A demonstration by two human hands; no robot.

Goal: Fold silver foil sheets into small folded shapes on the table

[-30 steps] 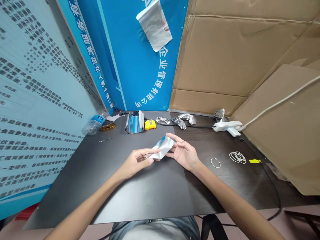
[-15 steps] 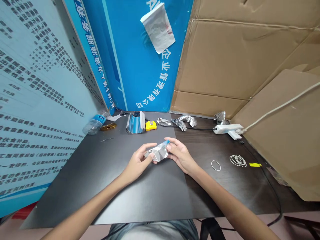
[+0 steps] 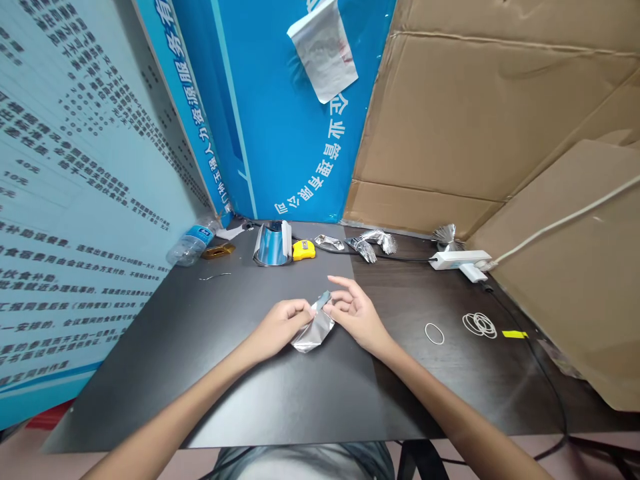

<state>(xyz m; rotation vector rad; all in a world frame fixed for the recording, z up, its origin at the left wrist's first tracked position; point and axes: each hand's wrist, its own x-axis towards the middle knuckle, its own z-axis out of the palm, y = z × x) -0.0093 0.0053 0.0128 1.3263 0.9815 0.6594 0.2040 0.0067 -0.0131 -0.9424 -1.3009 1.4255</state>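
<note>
A crumpled piece of silver foil film (image 3: 314, 333) with a bluish-grey upper edge is held between my hands above the dark table. My left hand (image 3: 285, 325) pinches its upper left side between thumb and fingers. On the other side, my right hand (image 3: 359, 317) grips the upper right edge with thumb and bent fingers, while its index finger points up and away. The foil hangs down below the fingertips, creased and wider at the bottom. Part of its top edge is hidden behind the fingers.
Along the back stand a clear bottle (image 3: 193, 245), a curled blue film sheet (image 3: 273, 245), a yellow tape measure (image 3: 303, 250) and fringed silver foil pieces (image 3: 364, 248). At right are a white power strip (image 3: 460, 260), rubber bands (image 3: 480, 325) and a black cable (image 3: 555, 393).
The foil has turned, so its broad creased part now hangs toward me. Both hands have shifted their grip to its upper edge, and my left fingers have closed into a pinch.
</note>
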